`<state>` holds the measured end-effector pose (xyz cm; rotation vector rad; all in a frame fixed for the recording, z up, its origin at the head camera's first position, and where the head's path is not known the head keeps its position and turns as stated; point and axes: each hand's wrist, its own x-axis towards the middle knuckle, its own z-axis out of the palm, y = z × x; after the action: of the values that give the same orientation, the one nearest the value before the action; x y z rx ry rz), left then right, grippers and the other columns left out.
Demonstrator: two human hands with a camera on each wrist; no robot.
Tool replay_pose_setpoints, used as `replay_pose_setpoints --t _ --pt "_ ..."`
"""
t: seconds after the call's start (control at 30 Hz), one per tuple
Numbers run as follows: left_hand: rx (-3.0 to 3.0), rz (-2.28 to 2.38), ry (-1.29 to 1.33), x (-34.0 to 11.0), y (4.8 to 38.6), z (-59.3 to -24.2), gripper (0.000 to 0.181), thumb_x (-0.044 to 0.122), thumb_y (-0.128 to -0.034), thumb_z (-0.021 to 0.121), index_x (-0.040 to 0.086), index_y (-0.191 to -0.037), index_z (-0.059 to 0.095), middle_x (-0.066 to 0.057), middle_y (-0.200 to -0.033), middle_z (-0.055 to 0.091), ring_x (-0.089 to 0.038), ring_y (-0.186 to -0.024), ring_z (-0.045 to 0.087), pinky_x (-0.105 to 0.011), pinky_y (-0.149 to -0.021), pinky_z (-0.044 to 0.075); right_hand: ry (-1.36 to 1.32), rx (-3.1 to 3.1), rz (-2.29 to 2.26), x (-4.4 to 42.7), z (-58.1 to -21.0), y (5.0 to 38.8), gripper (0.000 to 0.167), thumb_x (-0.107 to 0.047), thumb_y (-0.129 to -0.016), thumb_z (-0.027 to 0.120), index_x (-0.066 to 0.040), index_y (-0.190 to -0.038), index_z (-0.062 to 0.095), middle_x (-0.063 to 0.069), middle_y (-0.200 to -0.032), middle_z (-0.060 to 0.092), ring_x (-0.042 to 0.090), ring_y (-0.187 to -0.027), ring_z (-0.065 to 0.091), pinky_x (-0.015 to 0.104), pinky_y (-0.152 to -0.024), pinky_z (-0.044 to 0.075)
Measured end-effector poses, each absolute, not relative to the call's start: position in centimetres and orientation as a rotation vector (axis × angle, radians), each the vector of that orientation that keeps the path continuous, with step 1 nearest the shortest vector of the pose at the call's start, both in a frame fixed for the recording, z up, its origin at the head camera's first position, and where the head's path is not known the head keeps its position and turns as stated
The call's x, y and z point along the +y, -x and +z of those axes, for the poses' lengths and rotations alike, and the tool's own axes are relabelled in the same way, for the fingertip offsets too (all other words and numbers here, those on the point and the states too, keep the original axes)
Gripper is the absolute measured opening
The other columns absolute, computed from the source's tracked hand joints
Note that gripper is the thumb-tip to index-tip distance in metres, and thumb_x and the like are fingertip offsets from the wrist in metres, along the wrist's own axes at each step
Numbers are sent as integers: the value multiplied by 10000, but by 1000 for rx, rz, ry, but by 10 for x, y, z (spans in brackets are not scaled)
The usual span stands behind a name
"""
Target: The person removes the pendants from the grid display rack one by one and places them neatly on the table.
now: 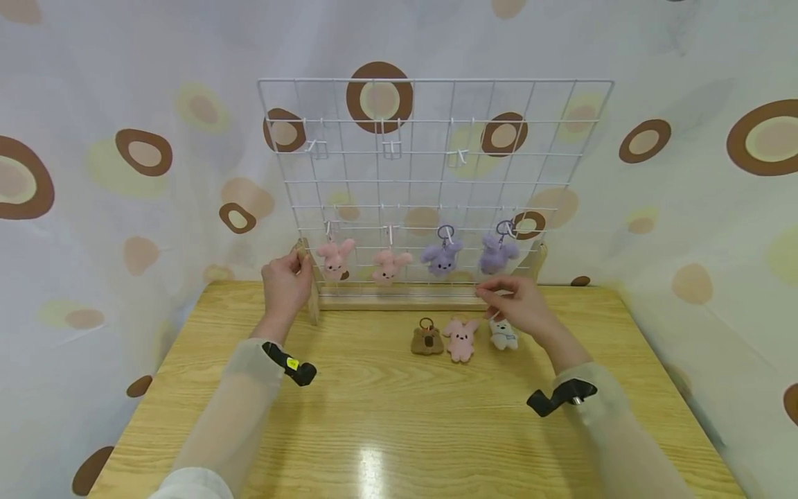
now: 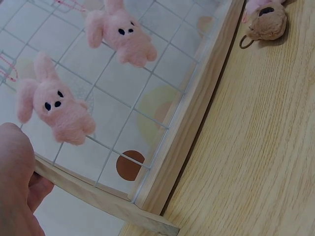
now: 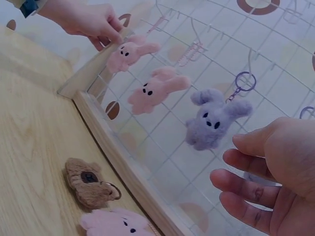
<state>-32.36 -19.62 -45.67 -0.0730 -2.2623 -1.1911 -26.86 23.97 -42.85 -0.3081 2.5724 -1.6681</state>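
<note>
My left hand grips the wooden side post of a white wire grid rack, thumb on one face and fingers behind. My right hand is near the rack's lower right part, fingers loosely bent and apart, with nothing between them. On the grid's lower hooks hang two pink plush bunny keychains and two purple ones, the nearer to the middle a purple bunny keychain. Just above my right hand in the head view is the other purple bunny keychain, turned face away.
On the wooden table lie a brown plush keychain, a pink bunny keychain and a white plush keychain, partly under my right hand. Higher on the grid are several white hooks. Patterned cloth hangs behind.
</note>
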Motion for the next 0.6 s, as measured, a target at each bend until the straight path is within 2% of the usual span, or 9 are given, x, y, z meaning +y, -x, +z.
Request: replay_pose_setpoints --t 0.27,0.6 --pt "-2267 -1169 85 -196 324 -456 194 80 -1022 668 -76 -980 773 -238 -1017 763 -366 -1039 740 -510 -855 608 346 2608 -1688 253 -413 272 284 -133 -1044 694 95 -1212 700 165 -1111 730 258 -741 730 381 -681 630" --pt "-2275 -1167 86 -195 323 -455 211 88 -1030 661 -37 -879 741 -223 -997 772 -358 -1047 742 -506 -864 607 290 2688 -1709 264 -394 284 307 -189 -1056 685 71 -1220 690 -13 -983 738 216 -737 740 358 -671 626"
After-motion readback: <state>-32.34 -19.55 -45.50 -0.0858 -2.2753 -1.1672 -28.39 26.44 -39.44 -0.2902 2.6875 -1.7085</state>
